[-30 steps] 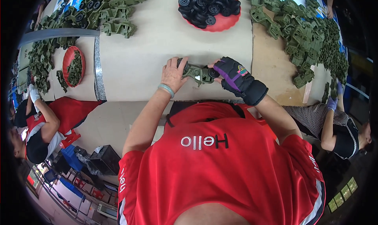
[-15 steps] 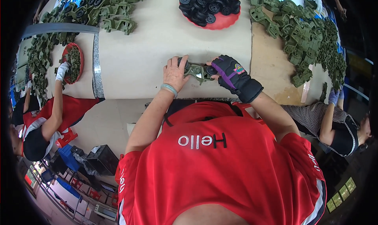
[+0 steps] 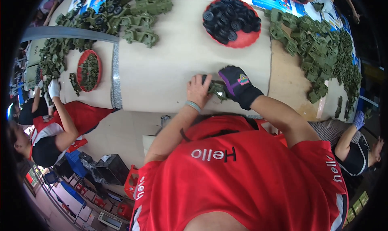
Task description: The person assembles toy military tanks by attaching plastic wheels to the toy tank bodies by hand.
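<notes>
Low on the table in front of me, a green plastic toy car body (image 3: 218, 90) sits between my two hands. My bare left hand (image 3: 198, 90) grips its left end, where a black wheel (image 3: 205, 78) shows by the fingertips. From the other side my right hand (image 3: 239, 85), in a black and purple glove, closes over the right end; its fingers and any wheel there are hidden. Beyond them stands a red bowl (image 3: 247, 39) heaped with black toy wheels (image 3: 228, 17).
Green car parts lie in heaps at the far left (image 3: 141, 25) and along the right (image 3: 311, 53). A red basket (image 3: 100, 71) of small green parts is at the left. Co-workers (image 3: 48, 138) sit at both sides, and a grey metal bar (image 3: 72, 34) crosses the left.
The view has shifted, so the table appears lower and further right. My right hand now covers the car's right end, where a wheel showed before. The left co-worker's hand has left the basket.
</notes>
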`<state>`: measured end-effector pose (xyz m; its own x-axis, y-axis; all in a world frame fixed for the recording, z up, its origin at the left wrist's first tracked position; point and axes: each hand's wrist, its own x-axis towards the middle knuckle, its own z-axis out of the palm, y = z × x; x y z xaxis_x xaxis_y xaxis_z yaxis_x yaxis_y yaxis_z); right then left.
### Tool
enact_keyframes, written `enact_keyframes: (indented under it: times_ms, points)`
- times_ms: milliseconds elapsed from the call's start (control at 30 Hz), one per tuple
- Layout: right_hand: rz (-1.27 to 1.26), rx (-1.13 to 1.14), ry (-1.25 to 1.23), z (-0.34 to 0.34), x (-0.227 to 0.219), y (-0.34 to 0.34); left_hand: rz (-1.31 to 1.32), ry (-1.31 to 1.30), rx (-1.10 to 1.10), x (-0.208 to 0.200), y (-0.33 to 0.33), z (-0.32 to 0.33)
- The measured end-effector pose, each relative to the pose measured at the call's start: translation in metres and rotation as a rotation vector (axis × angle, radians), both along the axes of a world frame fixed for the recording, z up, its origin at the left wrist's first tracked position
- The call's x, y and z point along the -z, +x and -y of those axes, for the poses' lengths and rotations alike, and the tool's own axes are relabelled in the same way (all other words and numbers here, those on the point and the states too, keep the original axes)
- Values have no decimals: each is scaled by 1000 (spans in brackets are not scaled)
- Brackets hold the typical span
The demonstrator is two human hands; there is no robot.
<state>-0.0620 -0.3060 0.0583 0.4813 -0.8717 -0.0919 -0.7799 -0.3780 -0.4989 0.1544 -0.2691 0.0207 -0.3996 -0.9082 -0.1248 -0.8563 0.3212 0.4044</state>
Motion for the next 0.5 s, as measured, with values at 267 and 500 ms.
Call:
enact_keyframes:
  times_ms: [267,500]
  points:
    - [25,213,75,-2,0,3,36,19,34,6,0,0]
    - [-53,-197,15,17,-12,-1,47,41,14,0,-4,8]
